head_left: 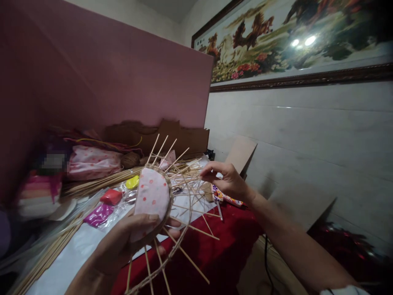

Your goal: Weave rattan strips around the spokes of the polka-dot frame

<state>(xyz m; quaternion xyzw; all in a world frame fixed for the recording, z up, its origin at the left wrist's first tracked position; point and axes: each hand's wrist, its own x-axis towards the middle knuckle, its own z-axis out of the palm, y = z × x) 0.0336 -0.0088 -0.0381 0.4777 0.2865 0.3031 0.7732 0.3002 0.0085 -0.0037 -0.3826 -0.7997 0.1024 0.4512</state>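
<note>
My left hand (123, 241) grips a half-round piece covered in pale pink spotted fabric (152, 192), thumb on its face and fingers behind. Thin wooden sticks (188, 254) fan out from its curved edge. A length of twine (179, 241) curves across the sticks and hangs down toward the bottom of the view. To the right of the sticks, my right hand (225, 180) is raised, fingers bent and tips close together in a pinch. Whatever is between those fingertips is too small to make out.
On the table lie bundled sticks (101, 184), a yellow packet (132, 182), a red packet (111, 196) and a purple packet (98, 215). Spotted fabric (93, 162) and a brown twine ball (130, 159) sit behind. A red cloth (227, 246) covers the near side. Boards (241, 153) lean on the wall.
</note>
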